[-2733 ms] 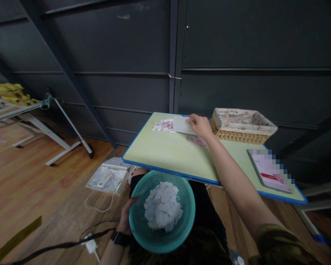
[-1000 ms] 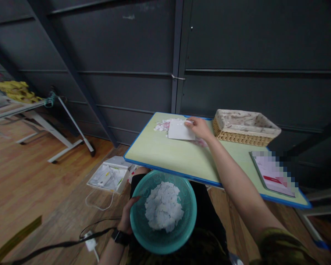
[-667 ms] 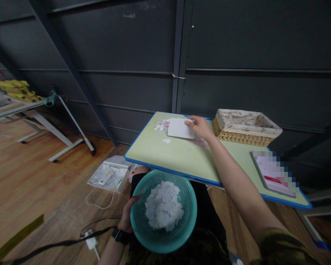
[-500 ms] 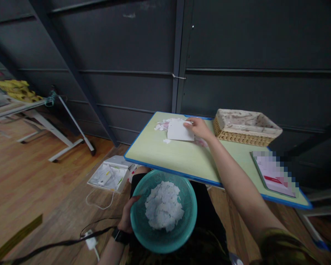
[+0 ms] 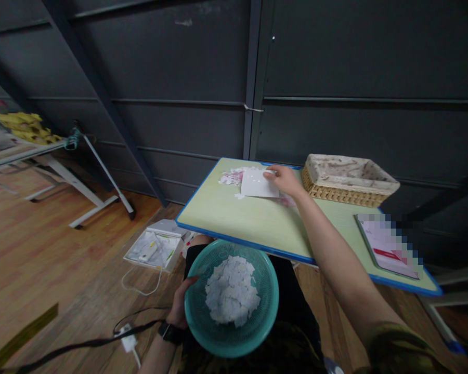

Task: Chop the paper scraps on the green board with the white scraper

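My left hand (image 5: pixel 183 301) grips the rim of a teal plastic colander (image 5: pixel 267 311) resting on my lap. Inside it lies a heap of torn white paper pieces (image 5: pixel 233 291). Over the table, my right hand (image 5: pixel 283 179) pinches the right upper part of a white card (image 5: pixel 253 185), with thumb on top and the other fingers partly hidden behind. Small white bits show on the card's face. White and pinkish paper scraps (image 5: pixel 230 176) are spread on the tabletop to the card's left, and a few more show below its right edge.
The pale green table (image 5: pixel 218 210) has a blue edge. A lined wicker basket (image 5: pixel 347 195) stands at its back right, a tablet (image 5: pixel 392 246) at front right. On the floor at left are an open white box (image 5: pixel 154 249) and black cable (image 5: pixel 86 343). A dark wall rises behind.
My right hand has shifted slightly to the right with the white card, and small white bits now show on the card. My left hand and the colander have stayed in place.
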Available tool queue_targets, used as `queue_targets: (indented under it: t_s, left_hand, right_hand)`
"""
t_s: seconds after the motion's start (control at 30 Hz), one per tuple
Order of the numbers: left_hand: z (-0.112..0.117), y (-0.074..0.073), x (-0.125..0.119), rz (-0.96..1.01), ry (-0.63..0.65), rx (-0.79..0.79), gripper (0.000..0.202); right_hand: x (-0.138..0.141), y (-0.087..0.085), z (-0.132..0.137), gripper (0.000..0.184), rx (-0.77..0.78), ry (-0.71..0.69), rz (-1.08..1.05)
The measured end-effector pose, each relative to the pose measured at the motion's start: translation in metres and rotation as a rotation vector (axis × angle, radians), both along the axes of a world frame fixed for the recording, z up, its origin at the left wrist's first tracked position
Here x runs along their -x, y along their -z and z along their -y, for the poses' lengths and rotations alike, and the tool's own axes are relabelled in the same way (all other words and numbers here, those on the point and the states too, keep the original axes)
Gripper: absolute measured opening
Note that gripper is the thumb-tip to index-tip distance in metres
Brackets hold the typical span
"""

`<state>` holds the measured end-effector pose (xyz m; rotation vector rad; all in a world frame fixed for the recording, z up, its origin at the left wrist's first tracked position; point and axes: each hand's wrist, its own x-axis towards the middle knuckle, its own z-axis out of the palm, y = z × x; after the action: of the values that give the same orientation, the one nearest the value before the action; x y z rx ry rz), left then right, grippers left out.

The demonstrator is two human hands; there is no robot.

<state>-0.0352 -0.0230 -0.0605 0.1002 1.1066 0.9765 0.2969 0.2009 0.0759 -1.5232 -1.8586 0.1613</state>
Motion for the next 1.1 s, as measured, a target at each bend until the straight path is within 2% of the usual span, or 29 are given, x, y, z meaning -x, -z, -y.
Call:
queue_targets:
  t_s: [0.1, 0.23, 0.33, 0.5, 0.63, 0.73, 0.8, 0.9, 1.1]
  left_hand:
    - [0.000, -0.001, 0.000, 0.011, 0.016, 0.003, 0.025]
    - [0.000, -0.003, -0.001, -0.028, -0.019, -0.022, 0.014]
    - [0.000, -0.005, -0.001, -0.014, -0.003, 0.008, 0.009]
    - [0.000, -0.006, -0.002, -0.008, -0.001, 0.047, 0.017]
    - [0.000, -0.006, -0.002, -0.014, -0.017, 0.011, 0.019]
    - [-0.001, -0.004, -0.002, -0.005, -0.025, -0.003, 0.011]
    - [-0.001, -0.003, -0.001, 0.003, -0.016, 0.001, 0.007]
    - [-0.001, -0.003, -0.001, 0.000, -0.012, 0.020, 0.011]
    - [-0.001, -0.007, -0.003, -0.021, -0.064, 0.016, 0.025]
  right_hand:
    - [0.001, -0.002, 0.002, 0.030, 0.000, 0.002, 0.020]
    - [0.000, -0.007, 0.004, 0.027, 0.061, -0.061, 0.034]
    - [-0.004, -0.009, 0.005, 0.028, 0.050, -0.010, 0.054]
    - [-0.003, -0.011, 0.007, 0.031, 0.012, 0.006, 0.077]
    - [0.001, -0.010, 0.008, 0.030, -0.032, 0.014, 0.061]
    - [0.003, -0.007, 0.006, 0.030, -0.009, -0.053, 0.028]
    - [0.002, -0.005, 0.005, 0.031, -0.018, -0.048, -0.004]
    - [0.000, -0.004, 0.004, 0.031, -0.026, -0.013, -0.008]
    - [-0.001, -0.006, 0.004, 0.031, 0.012, -0.045, -0.044]
